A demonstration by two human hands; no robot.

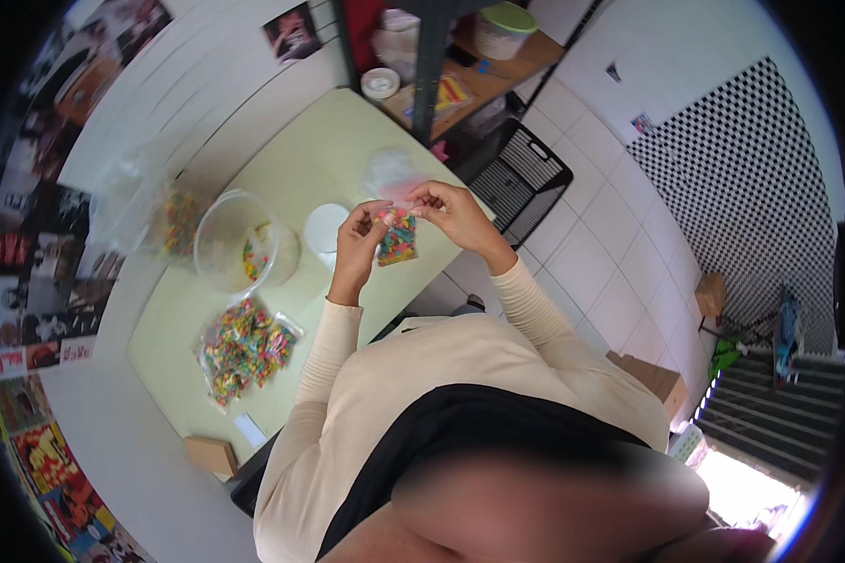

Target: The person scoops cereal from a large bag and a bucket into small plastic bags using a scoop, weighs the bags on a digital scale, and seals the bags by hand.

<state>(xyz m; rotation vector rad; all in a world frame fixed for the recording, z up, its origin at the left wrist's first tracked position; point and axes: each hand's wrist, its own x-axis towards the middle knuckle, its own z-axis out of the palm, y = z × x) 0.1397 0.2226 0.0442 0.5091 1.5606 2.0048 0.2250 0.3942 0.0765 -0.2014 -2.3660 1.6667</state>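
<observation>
A small clear plastic bag of colourful candies (397,239) hangs upright between my hands, above the near edge of the pale green table (310,162). My left hand (360,236) pinches the bag's upper left side. At its top right, the fingers of my right hand (451,211) grip the plastic. Behind the bag lie clear and pinkish empty plastic bags (394,174). A round white lid (327,229) rests left of my left hand. Farther left stands a clear plastic tub (236,246) with some candies inside. Below the tub is a pile of filled candy bags (246,348).
A large clear bag of candies (179,222) stands beside the tub by the wall. A small cardboard box (211,456) and a white slip (250,429) lie at the near left. A shelf (493,84) and a black plastic crate (521,183) are at the right.
</observation>
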